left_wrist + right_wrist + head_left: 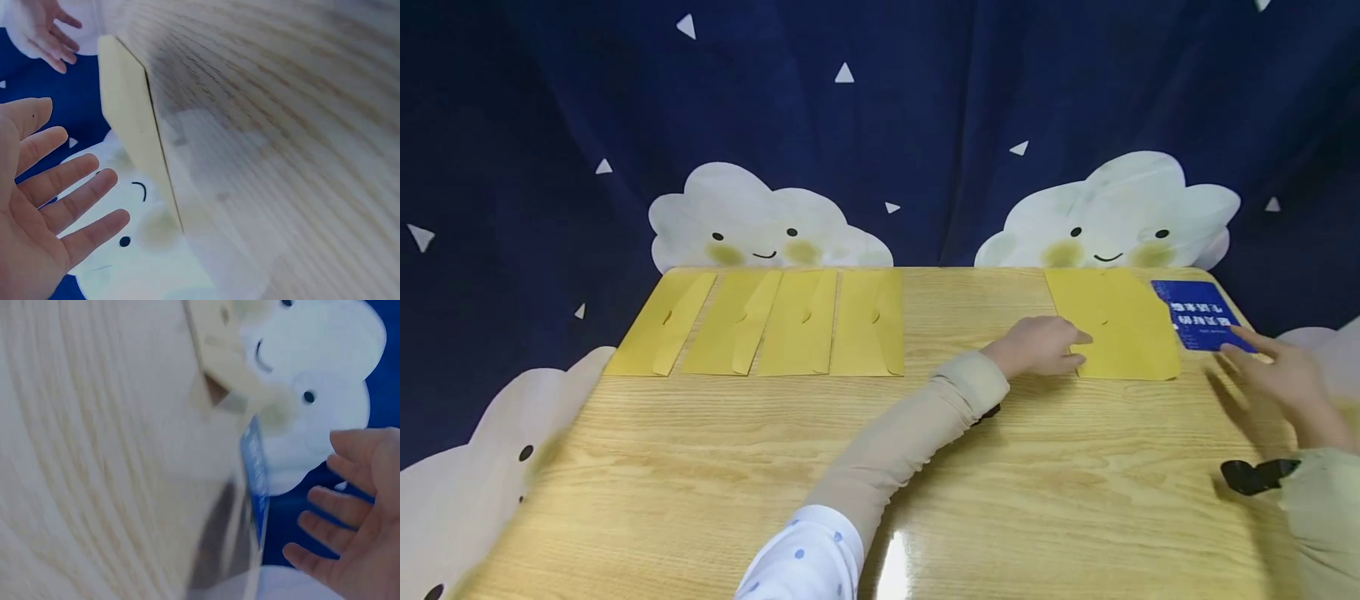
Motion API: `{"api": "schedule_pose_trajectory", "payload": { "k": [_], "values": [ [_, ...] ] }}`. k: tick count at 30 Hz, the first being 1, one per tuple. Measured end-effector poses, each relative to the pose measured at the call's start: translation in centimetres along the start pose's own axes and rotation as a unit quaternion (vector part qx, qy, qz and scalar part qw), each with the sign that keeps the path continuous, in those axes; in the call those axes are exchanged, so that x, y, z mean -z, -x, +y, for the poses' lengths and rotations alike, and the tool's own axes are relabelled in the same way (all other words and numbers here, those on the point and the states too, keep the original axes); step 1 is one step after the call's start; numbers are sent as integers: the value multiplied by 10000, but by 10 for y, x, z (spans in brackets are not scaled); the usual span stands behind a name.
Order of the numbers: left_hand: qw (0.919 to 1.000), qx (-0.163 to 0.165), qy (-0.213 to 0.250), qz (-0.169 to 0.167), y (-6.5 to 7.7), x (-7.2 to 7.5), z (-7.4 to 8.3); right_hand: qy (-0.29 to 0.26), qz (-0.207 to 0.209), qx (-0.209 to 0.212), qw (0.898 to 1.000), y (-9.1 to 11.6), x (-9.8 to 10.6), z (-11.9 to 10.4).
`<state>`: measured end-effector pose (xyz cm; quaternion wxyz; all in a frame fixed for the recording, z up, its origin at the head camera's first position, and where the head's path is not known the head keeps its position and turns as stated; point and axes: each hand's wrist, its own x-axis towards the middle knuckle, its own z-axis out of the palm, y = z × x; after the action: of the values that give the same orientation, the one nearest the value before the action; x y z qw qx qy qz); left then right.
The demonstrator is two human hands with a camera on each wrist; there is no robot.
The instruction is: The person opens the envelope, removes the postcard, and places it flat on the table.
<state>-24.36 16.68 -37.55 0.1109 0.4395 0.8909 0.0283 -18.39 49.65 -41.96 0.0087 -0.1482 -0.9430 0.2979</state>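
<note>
A yellow envelope [1120,333] lies on the right part of the table in the head view, its flap spread out to the right. My left hand [1037,346] is at its left edge, fingers extended; the left wrist view shows them spread with nothing held. Right of the envelope lies a blue card [1197,315] with white printed characters. My right hand [1281,367] is beside the card's near right corner. In the right wrist view its fingers are apart and loosely bent, with no object between them; whether a fingertip touches the card I cannot tell.
Several yellow envelopes [868,325] with folded flaps lie in a row at the far left of the wooden table [700,483]. Behind the table hangs a dark blue curtain [925,108] with white triangles and smiling clouds.
</note>
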Motion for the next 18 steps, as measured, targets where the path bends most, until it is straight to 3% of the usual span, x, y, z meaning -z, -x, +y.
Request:
{"api": "schedule_pose_trajectory", "payload": {
  "k": [3, 7, 10, 18],
  "values": [
    [9998, -128, -24, 143, 15, 4, 1, 163, 266, -192, 9993, 16, 3, -21],
    [9987, -392, -100, 307, 33, 6, 3, 229, 532, 3, 9983, 43, 6, -55],
    [9972, -606, -140, 426, 49, 7, 3, 56, 534, 305, 9981, 58, 6, -74],
    [9875, -1143, -219, 1062, 93, 6, 0, -631, 193, 1087, 9919, 82, 0, -95]
  ]
}}
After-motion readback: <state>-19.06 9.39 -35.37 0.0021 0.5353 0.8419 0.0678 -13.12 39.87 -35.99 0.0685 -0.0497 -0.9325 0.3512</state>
